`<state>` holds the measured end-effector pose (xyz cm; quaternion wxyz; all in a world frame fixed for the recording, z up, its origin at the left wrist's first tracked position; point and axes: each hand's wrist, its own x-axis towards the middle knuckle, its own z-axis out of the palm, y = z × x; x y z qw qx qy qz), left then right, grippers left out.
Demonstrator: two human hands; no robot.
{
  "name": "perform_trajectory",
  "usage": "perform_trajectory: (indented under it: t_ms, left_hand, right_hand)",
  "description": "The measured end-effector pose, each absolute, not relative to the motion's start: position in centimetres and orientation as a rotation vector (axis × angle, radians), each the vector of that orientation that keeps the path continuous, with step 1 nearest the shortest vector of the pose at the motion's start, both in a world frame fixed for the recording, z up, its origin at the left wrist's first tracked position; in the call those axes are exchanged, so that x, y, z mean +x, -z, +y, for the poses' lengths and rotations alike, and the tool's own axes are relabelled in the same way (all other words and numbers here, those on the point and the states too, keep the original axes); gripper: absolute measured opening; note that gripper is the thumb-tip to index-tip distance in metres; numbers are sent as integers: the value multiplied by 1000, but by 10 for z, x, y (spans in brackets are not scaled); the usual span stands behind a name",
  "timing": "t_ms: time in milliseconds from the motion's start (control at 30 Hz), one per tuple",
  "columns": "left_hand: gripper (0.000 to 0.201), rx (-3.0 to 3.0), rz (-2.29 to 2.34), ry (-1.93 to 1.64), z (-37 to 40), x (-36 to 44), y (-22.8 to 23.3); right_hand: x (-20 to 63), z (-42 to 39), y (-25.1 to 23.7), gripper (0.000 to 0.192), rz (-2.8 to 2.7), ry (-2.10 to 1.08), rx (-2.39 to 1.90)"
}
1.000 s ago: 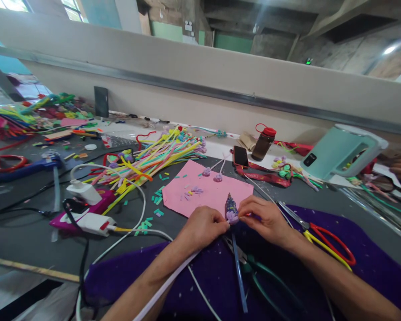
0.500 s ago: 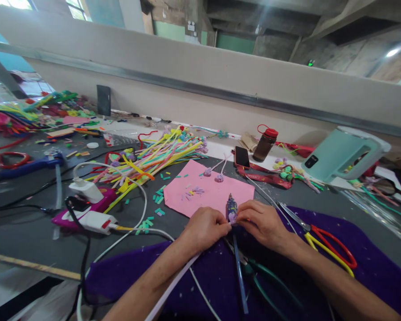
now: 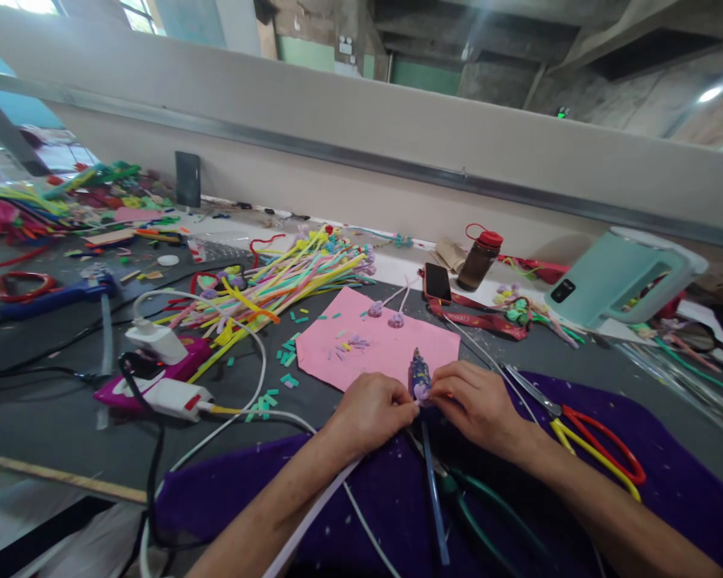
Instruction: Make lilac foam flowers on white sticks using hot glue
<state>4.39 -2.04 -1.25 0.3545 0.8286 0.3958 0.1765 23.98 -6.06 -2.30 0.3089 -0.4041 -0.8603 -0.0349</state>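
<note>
Compared with one second ago, little is changed; the lilac piece (image 3: 422, 391) now shows a narrower side, and the right hand (image 3: 473, 401) seems slightly closer to it; the left hand (image 3: 377, 413) keeps almost the same place. Both hands are nearly closed in a pinch; the left thumb and forefinger grip the piece's near left edge, and the right fingertips grip its right side. The piece lies between them, before the dark tapered tool (image 3: 420, 371); whether it touches this tool, I cannot tell. I judge that the fine shaping continues; two lilac flowers (image 3: 396, 319) rest untouched on the pink sheet (image 3: 322, 353).
</note>
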Motion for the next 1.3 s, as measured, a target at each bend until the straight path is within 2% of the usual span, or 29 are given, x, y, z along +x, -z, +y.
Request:
perform_trajectory:
  t_ms: [233,867,1033,1300]
  left_hand:
    - [24,2138,1012,-459,-21,44,14]
    - [23,2025,1024,-551,-19,44,10]
    - [22,1778,1043,-683,-17,42,10]
    - [23,1003,766,-781,-13,38,11]
  right_hand:
    - [240,-62,20,8,-2326,189,-1019]
    - [241,-61,17,11,-2290,153,-1100]
    - [245,-66,5,17,-2054,-46,-1157]
    - [222,-71,-3,10,-1893,-552,-1225]
